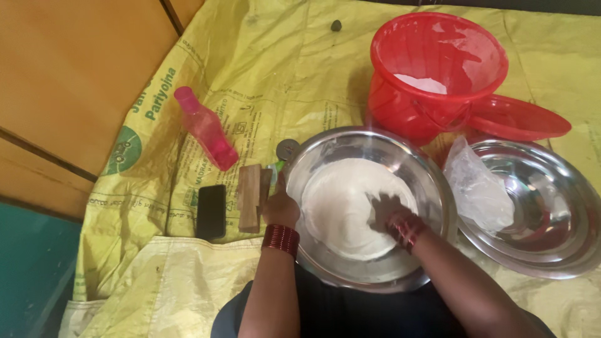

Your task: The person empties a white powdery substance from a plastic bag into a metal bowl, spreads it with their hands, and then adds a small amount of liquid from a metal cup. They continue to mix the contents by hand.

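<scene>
1. Landmark: large steel bowl (369, 206), centre of the yellow printed sheet (263, 87), directly in front of the person.
2. Inside the bowl: pale, smooth mass of flour or dough (341, 209). Can't tell which; it covers most of the bowl floor.
3. Right hand (387, 211) is down in the bowl, pressed into the right part of the white mass. Fingers are coated and partly buried, so spread vs. curled: can't tell. Nothing separate is gripped.
4. Left hand (280, 206) sits on the bowl's left rim, fingers closed over the edge, bracing it. Red bangles on both wrists.
5. Left of the bowl: wooden blocks (252, 196) just beside the rim, black phone (211, 211) further out, pink bottle (205, 128) up and left, lying tilted.
6. Behind the bowl: red bucket (432, 75) holding some white powder, its red lid (516, 117) leaning at its right.
7. Right of the bowl: a second steel basin (551, 219), near-touching, with a crumpled clear plastic bag (479, 188) on its left rim.
8. Judgement on doing the mixing well: keep the left hand clamped on the rim so the bowl can't spin or slide on the sheet; work from the bowl's wall toward its centre, pulling in material stuck to the sides; keep the bangles above the mass.
</scene>
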